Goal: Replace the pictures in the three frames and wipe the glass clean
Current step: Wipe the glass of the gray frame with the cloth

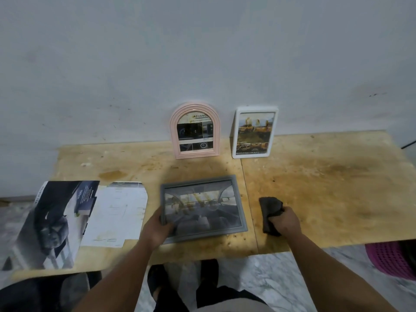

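Note:
A grey rectangular frame (202,206) lies flat on the wooden table (326,188), with a car-interior picture behind smeared glass. My left hand (158,228) grips its lower left corner. My right hand (284,222) is closed on a dark cloth (269,209) that rests on the table just right of the frame. A pink arched frame (194,130) and a white rectangular frame (254,132) stand upright against the wall at the back, both with pictures and stained glass.
A dark magazine page (54,221) and a white printed sheet (117,212) lie at the table's left front. A purple basket (389,260) sits on the floor at the lower right. The tabletop is stained.

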Demonstrator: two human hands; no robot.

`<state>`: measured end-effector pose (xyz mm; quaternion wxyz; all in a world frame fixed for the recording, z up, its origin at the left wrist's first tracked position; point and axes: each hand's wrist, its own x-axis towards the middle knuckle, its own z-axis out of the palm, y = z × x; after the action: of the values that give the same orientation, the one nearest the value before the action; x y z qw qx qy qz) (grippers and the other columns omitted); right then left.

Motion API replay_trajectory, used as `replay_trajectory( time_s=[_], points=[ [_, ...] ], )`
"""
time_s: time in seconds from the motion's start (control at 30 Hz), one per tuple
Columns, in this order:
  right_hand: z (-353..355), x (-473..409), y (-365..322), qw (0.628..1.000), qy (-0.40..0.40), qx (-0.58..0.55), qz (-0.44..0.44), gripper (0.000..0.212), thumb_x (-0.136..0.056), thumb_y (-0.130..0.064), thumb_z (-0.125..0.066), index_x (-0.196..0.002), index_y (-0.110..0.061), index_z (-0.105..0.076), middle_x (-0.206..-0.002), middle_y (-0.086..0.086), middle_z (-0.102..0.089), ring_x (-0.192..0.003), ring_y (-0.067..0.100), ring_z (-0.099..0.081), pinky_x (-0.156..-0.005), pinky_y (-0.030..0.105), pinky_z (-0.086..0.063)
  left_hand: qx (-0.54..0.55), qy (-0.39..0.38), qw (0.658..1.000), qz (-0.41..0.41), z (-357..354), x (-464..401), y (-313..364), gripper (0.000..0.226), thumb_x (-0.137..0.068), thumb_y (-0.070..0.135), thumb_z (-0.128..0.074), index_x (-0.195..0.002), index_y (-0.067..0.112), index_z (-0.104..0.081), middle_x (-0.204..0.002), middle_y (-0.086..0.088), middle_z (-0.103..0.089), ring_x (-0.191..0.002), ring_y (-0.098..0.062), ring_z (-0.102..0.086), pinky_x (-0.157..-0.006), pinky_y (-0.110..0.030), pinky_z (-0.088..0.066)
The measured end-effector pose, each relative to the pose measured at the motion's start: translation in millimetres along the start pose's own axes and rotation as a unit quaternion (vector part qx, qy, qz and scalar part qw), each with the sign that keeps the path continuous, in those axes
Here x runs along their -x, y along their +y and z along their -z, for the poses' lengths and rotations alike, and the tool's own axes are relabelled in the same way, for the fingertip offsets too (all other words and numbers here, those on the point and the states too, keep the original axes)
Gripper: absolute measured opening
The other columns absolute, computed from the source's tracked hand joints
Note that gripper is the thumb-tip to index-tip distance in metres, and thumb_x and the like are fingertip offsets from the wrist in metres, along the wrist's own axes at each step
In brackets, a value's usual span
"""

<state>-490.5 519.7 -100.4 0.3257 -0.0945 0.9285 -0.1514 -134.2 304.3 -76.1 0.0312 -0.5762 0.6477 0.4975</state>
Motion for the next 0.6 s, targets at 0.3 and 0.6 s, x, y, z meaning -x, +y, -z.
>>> replay_trajectory(
  time_s=[0.3, 0.6],
  points=[
    [17.7, 10.5, -30.4, 0.965, -0.043, -0.259, 0.002, 0.026, -0.085, -0.009, -0.08, -0.106, -0.003, -0.066, -0.105, 0.016, -0.071, -0.098, 0.033, -0.066, -0.087, 0.045, -0.057, -0.049, 0.029, 0.998, -0.038, -12.7, 3.9, -5.7, 0.057, -0.091, 0.027, -0.073, -0.143, 0.026, -0.05, -0.128, -0.002, -0.068, -0.112, -0.028, -0.066, -0.085, -0.036, -0.051],
    [-2.1, 31.0, -104.0, 0.956, -0.162, -0.236, 0.072, 0.02, -0.087, -0.019, -0.079, -0.1, -0.005, -0.073, -0.094, 0.012, -0.076, -0.071, 0.024, -0.069, -0.047, 0.026, -0.046, -0.075, 0.028, 0.995, -0.058, -11.8, -0.6, -9.0, 0.061, -0.085, 0.028, -0.075, -0.14, 0.026, -0.051, -0.131, -0.005, -0.067, -0.117, -0.031, -0.065, -0.089, -0.039, -0.053]
  ],
)
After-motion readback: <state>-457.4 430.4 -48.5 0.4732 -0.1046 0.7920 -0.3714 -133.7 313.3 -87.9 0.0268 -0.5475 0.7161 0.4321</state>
